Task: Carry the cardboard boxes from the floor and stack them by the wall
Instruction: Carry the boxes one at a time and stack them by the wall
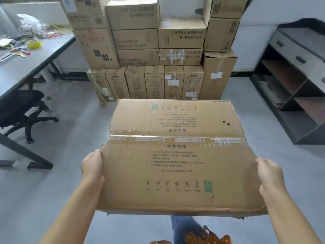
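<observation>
I see a large cardboard box (175, 155) held up off the floor (66, 173) in front of me, its taped top face turned to the camera and printed with text and handling symbols. My left hand (92, 166) grips the box's left edge, thumb on the top face and fingers curled round the side out of my sight. My right hand (270, 173) grips the right edge the same way, thumb up by the top corner. Both forearms reach in from the bottom of the view, and the box hangs between them, tilted a little so its far edge sits higher.

Ahead of it, the stack of boxes (158, 50) stands against the wall (260, 41), well apart from the box I hold: a row of narrow upright cartons on the floor with larger ones piled in layers on top.

To the left I see a grey bench (26, 67) with a roll of yellow tape (34, 44) and loose clutter on it, and a black office chair (22, 110) pushed partly under it. To the right is a dark shelf unit (295, 81) with drawers and open compartments. Below the box a leg in blue jeans (186, 228) shows.
</observation>
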